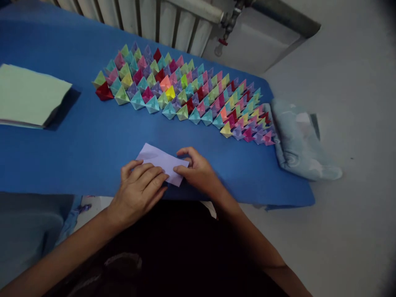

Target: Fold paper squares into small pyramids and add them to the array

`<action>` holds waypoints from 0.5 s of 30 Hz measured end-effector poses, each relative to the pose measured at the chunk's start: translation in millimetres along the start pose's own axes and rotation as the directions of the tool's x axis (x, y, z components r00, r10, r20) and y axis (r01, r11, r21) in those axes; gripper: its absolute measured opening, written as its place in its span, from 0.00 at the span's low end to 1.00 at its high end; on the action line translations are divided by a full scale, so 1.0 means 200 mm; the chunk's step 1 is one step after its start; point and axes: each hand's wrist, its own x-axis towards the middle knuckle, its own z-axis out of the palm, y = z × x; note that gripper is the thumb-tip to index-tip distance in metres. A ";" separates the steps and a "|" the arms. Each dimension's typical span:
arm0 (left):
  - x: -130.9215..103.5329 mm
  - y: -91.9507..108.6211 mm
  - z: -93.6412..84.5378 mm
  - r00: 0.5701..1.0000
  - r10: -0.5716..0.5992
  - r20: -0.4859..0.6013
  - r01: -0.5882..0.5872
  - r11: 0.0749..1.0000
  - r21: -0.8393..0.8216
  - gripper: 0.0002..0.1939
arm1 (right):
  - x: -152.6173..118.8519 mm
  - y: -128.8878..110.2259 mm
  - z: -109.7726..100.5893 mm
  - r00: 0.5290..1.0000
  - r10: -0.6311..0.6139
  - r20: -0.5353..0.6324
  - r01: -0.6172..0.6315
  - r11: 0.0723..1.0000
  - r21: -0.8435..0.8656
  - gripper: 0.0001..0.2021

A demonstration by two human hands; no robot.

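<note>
A folded rectangle of lavender paper point(167, 163) lies at a slant near the front edge of the blue-covered table. My left hand point(140, 185) covers its near left side, fingers close together and curved down over the paper, holding it. At the right end, my right hand point(198, 167) grips the paper with the thumb on top and the index finger bent beside the far edge. Beyond my hands stand several rows of small folded paper boats point(182, 93) in many colours, packed closely together.
On the left lies a stack of pale green paper point(32, 95). A folded grey-green cloth point(300, 140) sits at the table's right end. Behind the blue table cover point(86, 144) are a white radiator point(148, 20) and a pipe with a red valve point(223, 41).
</note>
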 end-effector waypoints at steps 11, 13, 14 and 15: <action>-0.04 -0.01 0.01 0.999 -0.016 0.041 0.018 0.998 -0.055 0.07 | -0.16 0.08 -0.11 0.868 -0.488 0.096 0.460 0.715 -0.526 0.11; -0.04 -0.01 0.01 0.998 -0.030 0.049 0.033 0.998 -0.061 0.07 | -0.17 0.11 -0.10 0.831 -0.514 0.214 0.540 0.651 -0.533 0.16; -0.04 -0.01 0.01 0.998 -0.037 0.048 0.040 0.997 -0.065 0.07 | -0.17 0.12 -0.09 0.828 -0.508 0.239 0.547 0.637 -0.543 0.17; -0.04 -0.01 0.01 0.998 -0.040 0.047 0.043 0.997 -0.070 0.07 | -0.17 0.14 -0.08 0.832 -0.500 0.240 0.540 0.631 -0.557 0.17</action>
